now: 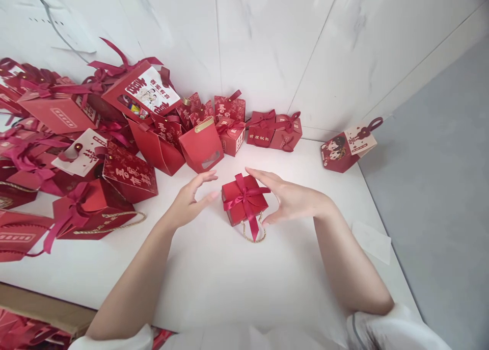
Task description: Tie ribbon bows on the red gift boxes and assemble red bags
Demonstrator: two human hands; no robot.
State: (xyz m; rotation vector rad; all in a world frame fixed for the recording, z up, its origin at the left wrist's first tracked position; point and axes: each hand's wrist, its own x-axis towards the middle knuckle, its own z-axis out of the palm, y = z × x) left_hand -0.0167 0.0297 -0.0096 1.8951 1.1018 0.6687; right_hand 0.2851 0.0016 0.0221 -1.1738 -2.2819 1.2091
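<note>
A small red gift box (236, 211) with a crimson ribbon bow (245, 196) on top stands on the white table (244, 284) between my hands. A twisted gold cord handle (255, 240) hangs from its near side. To the box's left, my left hand (193, 198) is held open with fingers curved, apart from the box and holding nothing. My right hand (284, 194) is also open, thumb and fingers spread around the box's right side, very near the ribbon end; whether it touches the box I cannot tell.
Many red gift boxes (114, 171) are piled at the left. Several small ones (273, 131) stand along the marbled wall (267, 44). A red and cream box (342, 149) stands at the back right. White paper (371, 242) lies by the right edge. A carton (42, 309) is at bottom left.
</note>
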